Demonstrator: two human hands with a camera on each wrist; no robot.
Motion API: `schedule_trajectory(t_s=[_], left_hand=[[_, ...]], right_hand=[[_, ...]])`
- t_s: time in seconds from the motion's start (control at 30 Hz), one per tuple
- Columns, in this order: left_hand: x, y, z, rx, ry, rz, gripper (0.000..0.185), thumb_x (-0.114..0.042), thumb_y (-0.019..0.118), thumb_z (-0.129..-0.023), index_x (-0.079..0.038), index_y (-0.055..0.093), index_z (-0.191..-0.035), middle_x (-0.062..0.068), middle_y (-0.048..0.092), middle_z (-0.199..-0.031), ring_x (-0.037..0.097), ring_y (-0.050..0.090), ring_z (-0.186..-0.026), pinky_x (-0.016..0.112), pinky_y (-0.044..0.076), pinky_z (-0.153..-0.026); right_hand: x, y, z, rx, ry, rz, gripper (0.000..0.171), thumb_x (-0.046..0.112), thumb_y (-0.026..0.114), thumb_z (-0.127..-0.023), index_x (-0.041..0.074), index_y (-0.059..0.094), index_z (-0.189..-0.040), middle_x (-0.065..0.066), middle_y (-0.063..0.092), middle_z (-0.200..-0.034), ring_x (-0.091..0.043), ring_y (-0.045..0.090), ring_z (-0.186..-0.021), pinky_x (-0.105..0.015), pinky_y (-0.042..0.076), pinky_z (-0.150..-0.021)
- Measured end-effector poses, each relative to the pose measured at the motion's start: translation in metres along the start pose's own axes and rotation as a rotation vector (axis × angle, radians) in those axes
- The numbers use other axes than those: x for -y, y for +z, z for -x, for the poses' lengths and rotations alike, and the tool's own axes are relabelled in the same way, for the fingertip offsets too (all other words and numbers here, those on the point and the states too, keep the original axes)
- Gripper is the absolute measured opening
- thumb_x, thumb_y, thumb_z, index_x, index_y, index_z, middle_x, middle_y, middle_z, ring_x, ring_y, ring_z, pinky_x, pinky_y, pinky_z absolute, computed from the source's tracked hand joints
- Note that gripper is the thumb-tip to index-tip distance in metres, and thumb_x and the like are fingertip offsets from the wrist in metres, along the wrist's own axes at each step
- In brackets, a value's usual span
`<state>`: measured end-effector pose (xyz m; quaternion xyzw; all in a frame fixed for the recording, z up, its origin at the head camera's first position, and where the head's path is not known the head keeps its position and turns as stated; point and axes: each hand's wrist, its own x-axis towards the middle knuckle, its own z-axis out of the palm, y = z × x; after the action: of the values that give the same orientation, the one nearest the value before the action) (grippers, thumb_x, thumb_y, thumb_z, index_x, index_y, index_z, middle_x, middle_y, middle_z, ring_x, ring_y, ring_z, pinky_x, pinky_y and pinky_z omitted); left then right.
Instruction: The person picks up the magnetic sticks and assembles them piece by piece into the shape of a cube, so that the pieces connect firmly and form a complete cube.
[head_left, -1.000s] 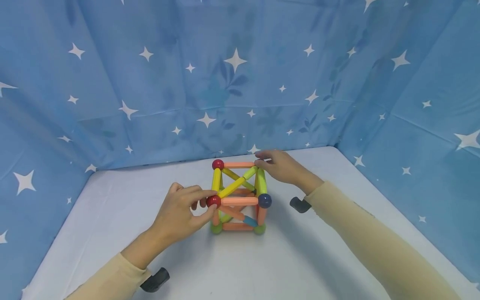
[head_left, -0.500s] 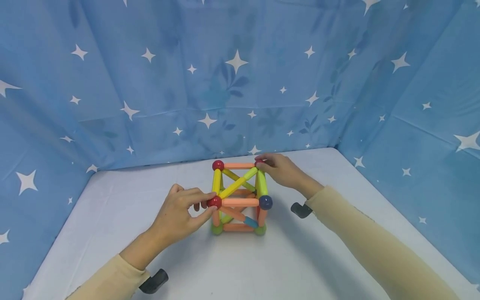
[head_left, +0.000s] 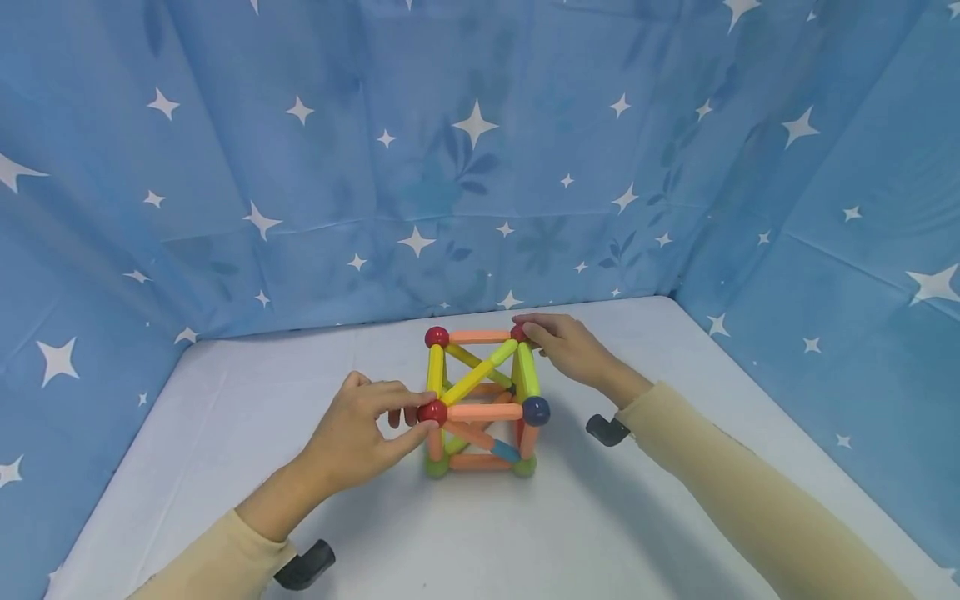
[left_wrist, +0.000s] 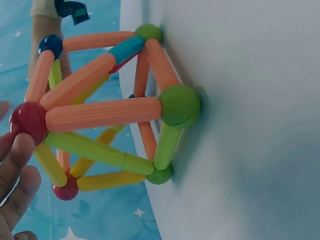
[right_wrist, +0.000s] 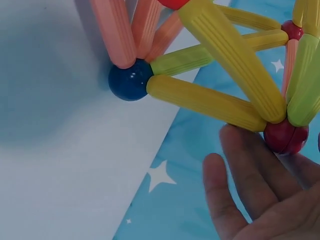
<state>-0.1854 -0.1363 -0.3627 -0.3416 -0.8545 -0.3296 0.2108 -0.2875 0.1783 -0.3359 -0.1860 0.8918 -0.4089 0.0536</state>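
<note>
Left hand [head_left: 352, 433] pinches the near red ball [head_left: 432, 412]; right hand [head_left: 566, 346] apparently pinches the far red ball [head_left: 517, 333].

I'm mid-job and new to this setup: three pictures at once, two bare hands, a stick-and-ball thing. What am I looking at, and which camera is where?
No machine here: a person works with two bare hands. The wide picture comes from a camera on the head, looking down. The other two come from cameras on each wrist, so they look tilted.

On the white table stands a cube-shaped frame of coloured plastic rods and balls, braced by diagonal rods. The left hand pinches the near red ball at the top left corner. The right hand touches the far red ball at the top right corner. Blue star-patterned cloth surrounds the table.
</note>
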Motion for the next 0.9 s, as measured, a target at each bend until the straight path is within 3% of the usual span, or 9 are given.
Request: schedule_trajectory(t_s=[0.2,0.37,0.6,0.77,0.9], left_hand=[[0.005,-0.005,-0.003,0.015,-0.098,0.189,0.015,-0.026,0.082,-0.088,-0.025,0.081,-0.103,-0.023,0.064,-0.078,0.006,0.055,-0.069,0.04,0.035,-0.074],[0.005,-0.007,-0.001,0.052,-0.186,0.265,0.014,-0.031,0.081,-0.089,-0.028,0.08,-0.103,-0.021,0.069,-0.086,0.009,0.059,-0.071,0.035,0.045,-0.07],[0.004,-0.007,0.001,0.038,-0.206,0.271,0.016,-0.032,0.08,-0.089,-0.027,0.08,-0.104,-0.021,0.07,-0.086,0.009,0.06,-0.071,0.037,0.045,-0.074],[0.002,-0.005,0.0,0.022,-0.211,0.28,0.017,-0.03,0.08,-0.089,-0.025,0.08,-0.104,-0.021,0.071,-0.086,0.009,0.061,-0.072,0.033,0.049,-0.07],[0.001,-0.003,0.001,0.016,-0.209,0.271,0.017,-0.029,0.08,-0.089,-0.024,0.08,-0.105,-0.022,0.07,-0.087,0.008,0.062,-0.074,0.036,0.046,-0.075]], right_hand=[[-0.004,0.006,0.003,0.041,0.036,-0.024,0.049,0.038,0.046,-0.109,0.009,0.049,-0.149,-0.008,0.063,-0.133,-0.028,0.063,-0.116,-0.052,0.048,-0.099],[-0.007,0.009,0.005,0.042,0.034,-0.029,0.049,0.041,0.047,-0.108,0.01,0.052,-0.145,-0.008,0.063,-0.131,-0.029,0.063,-0.114,-0.052,0.049,-0.098],[-0.004,0.011,0.005,0.014,0.029,-0.078,0.047,0.038,0.043,-0.11,0.008,0.053,-0.145,-0.009,0.064,-0.128,-0.03,0.062,-0.114,-0.055,0.046,-0.1],[-0.004,0.013,0.007,0.009,0.032,-0.06,0.052,0.036,0.041,-0.11,0.01,0.043,-0.154,-0.01,0.061,-0.136,-0.028,0.059,-0.118,-0.05,0.047,-0.101],[-0.006,0.015,0.01,0.007,0.034,-0.051,0.054,0.036,0.041,-0.11,0.011,0.037,-0.158,-0.01,0.057,-0.141,-0.028,0.056,-0.121,-0.048,0.047,-0.1]])
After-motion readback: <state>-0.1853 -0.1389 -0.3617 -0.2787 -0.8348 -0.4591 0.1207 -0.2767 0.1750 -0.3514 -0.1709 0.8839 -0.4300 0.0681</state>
